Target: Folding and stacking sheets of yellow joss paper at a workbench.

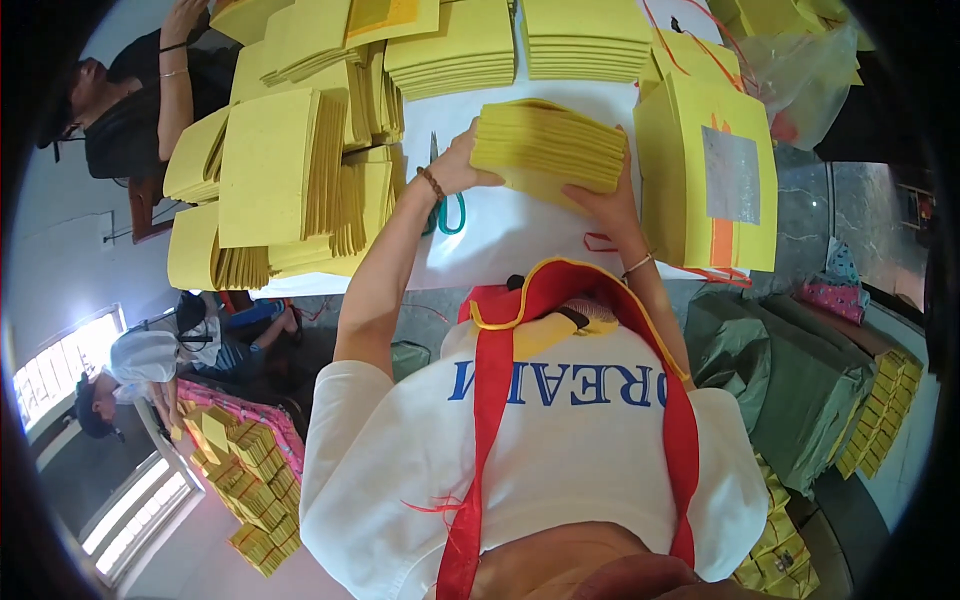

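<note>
Over the white table I hold a thick stack of folded yellow paper (548, 148), its layered edges turned toward me. My left hand (462, 162) grips its left end, fingers partly hidden behind it. My right hand (606, 196) closes on the right end, thumb near the lower edge. Scissors with green handles (458, 216) lie beside my left wrist, partly covered by it. To the right of my right hand stands a large yellow bundle (680, 170) with a silver-grey patch and an orange strip.
Piles of folded yellow paper (270, 170) crowd the table's left side, and more stacks (585, 45) line the back. A red strap (600, 243) lies near the front edge. One person (130, 110) is at far left, another (160, 350) below. Green-wrapped bundles (780, 390) stand at right.
</note>
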Tool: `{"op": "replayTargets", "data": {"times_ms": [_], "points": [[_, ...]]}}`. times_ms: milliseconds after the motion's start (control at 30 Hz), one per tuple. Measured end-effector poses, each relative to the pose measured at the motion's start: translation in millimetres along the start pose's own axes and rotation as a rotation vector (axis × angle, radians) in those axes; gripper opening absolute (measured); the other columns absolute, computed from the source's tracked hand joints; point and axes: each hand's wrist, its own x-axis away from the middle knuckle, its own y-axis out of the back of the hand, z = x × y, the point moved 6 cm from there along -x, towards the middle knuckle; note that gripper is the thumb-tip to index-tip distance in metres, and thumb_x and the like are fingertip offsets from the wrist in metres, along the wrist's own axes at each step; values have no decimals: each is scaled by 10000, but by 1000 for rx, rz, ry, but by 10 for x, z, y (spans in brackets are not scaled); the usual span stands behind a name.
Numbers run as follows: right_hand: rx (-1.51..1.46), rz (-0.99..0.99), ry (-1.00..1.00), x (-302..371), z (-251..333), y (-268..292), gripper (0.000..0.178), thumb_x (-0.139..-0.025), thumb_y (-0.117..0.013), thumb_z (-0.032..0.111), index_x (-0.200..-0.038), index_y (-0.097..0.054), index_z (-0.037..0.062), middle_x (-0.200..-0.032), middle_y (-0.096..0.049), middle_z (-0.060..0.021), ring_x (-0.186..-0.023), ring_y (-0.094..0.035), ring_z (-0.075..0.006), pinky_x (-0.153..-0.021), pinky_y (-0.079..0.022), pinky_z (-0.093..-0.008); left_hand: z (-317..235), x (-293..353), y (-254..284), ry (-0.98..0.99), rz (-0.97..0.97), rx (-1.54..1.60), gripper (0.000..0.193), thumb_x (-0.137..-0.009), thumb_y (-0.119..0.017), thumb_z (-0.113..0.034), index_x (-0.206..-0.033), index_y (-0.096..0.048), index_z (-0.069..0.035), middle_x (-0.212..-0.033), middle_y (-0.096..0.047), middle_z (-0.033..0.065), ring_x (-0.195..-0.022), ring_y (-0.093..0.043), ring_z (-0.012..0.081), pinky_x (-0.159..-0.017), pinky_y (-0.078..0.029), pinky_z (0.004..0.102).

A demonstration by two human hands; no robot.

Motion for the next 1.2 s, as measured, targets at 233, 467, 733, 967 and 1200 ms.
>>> {"op": "replayTargets", "data": {"times_ms": [233, 467, 733, 967, 1200], "points": [[-91, 9, -34, -12, -38, 35, 952, -608, -812, 42, -1343, -207, 32, -1243, -408, -112, -1151, -438, -208, -956, -414, -328, -112, 66, -23, -116, -177, -556, 857, -587, -799, -191, -1308, -346, -90, -1231, -472, 132, -1195, -391, 312, -1042, -230, 406], [43, 29, 17, 33, 14, 61, 787, -609, -824, 62, -1203, -308, 35, -1143, -475, -96, -1077, -485, -181, -910, -432, -315, -53, 22, -11, -152, -134, -477, 840, -585, -811, -250, -1289, -378, -98, -1203, -485, 126, -1167, -405, 301, -1002, -235, 416], [-5, 70, -54, 12, -191, 57, 756, -613, -833, 94, -1163, -318, 26, -1111, -507, -96, -1038, -513, -181, -886, -440, -303, -177, 70, -8, -130, -180, -622, 825, -597, -807, -284, -1289, -391, -114, -1230, -474, 143, -1185, -393, 303, -983, -246, 430], [-85, 30, -40, -5, -26, 63, 753, -622, -825, 81, -1165, -307, 27, -1109, -511, -95, -1026, -522, -178, -880, -443, -297, -148, 36, -7, -140, -105, -547, 915, -559, -818, -324, -1325, -359, -123, -1240, -462, 122, -1202, -379, 305, -1004, -229, 420], [85, 62, 5, -18, -63, 79, 799, -605, -837, 95, -1192, -299, 29, -1121, -512, -102, -1047, -512, -185, -904, -432, -312, -132, 89, -100, -194, -73, -667, 1087, -512, -833, -398, -1388, -251, -123, -1306, -403, 144, -1254, -330, 330, -1038, -206, 437]]}}
